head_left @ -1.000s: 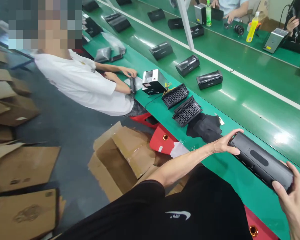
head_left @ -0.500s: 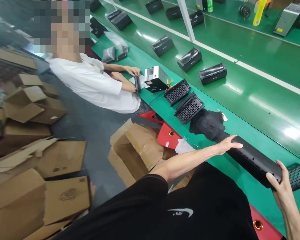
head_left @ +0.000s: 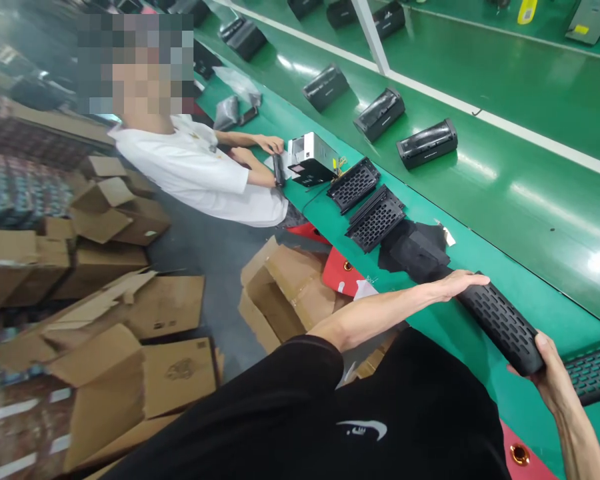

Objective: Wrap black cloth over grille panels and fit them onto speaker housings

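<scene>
Between my two hands is a long black speaker housing (head_left: 505, 323), its face of slotted holes turned up toward me. My left hand (head_left: 463, 285) grips its far left end, and my right hand (head_left: 553, 370) is wrapped round the near right end. A black perforated grille panel (head_left: 597, 373) lies on the green bench just beyond my right hand. Left of my left hand is a crumpled black cloth (head_left: 415, 250). Past it lie two more black perforated panels, a nearer grille (head_left: 377, 220) and a farther grille (head_left: 354, 185).
A co-worker in a white shirt (head_left: 190, 173) sits along the bench, hands on a small black part. A white and black box-shaped device (head_left: 313, 157) stands between us. Several black units, including one housing (head_left: 427, 143), lie on the green conveyor. Open cardboard boxes (head_left: 285, 293) crowd the floor.
Both hands have rolled the speaker housing over, so its slotted face now shows instead of the smooth side. My view has shifted slightly.
</scene>
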`<state>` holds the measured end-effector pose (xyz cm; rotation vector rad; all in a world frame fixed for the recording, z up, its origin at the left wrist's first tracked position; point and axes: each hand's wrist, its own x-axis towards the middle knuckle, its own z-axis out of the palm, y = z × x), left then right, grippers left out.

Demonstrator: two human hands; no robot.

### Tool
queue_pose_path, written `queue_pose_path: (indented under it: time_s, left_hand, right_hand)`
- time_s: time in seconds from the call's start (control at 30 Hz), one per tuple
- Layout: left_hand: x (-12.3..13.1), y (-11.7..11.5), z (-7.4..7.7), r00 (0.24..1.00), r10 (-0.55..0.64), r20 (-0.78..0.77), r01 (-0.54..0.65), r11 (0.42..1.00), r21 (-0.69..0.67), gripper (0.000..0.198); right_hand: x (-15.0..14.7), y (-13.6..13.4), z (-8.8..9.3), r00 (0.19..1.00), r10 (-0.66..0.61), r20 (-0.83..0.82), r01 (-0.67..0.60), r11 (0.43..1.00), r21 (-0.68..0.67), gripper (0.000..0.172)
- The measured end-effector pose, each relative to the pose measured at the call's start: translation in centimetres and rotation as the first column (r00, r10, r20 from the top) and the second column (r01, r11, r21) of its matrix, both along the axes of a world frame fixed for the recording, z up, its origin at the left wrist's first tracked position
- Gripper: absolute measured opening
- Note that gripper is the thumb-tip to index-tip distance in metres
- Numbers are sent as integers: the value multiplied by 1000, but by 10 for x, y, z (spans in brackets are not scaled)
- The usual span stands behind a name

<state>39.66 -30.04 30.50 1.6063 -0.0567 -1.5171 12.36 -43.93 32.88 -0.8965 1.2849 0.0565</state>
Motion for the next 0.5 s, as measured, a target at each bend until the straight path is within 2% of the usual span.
queue_pose_path:
  time_s: [0.1, 0.17, 0.23, 0.27, 0.33, 0.37, 0.43, 0.5]
  left_hand:
    - [7, -11, 1, 999, -45, -8, 45, 998, 38, 58]
    - [12, -18, 3, 997, -14, -71, 15, 1000, 16, 65]
    - [17, -21, 4, 991, 88, -100, -94, 994, -50, 71]
    - [19, -20, 4, 984, 163, -65, -169, 982, -86, 70]
    - [22, -9, 1, 943, 308, 123, -289, 946, -147, 60]
    - [22, 0, -2, 899, 356, 257, -320, 932, -171, 49]
    - [21, 25, -8, 787, 377, 488, -330, 926, -184, 28]
    - [16, 54, -14, 703, 321, 635, -300, 943, -145, 22]
  right_hand:
    - [-5, -11, -8, 992, 128, 10, -128, 992, -15, 79]
    - [-6, -27, -13, 987, 160, 29, -159, 986, -57, 76]
    - [-3, -48, -19, 995, 84, 46, -77, 989, -123, 68]
    - [1, -61, -23, 998, 19, 56, -10, 987, -160, 64]
    - [14, -90, -33, 991, -100, 92, 120, 965, -233, 60]
    - [23, -106, -38, 982, -150, 119, 177, 946, -270, 58]
    - [43, -137, -49, 964, -218, 155, 259, 906, -334, 56]
    - [60, -165, -56, 956, -269, 118, 294, 880, -374, 54]
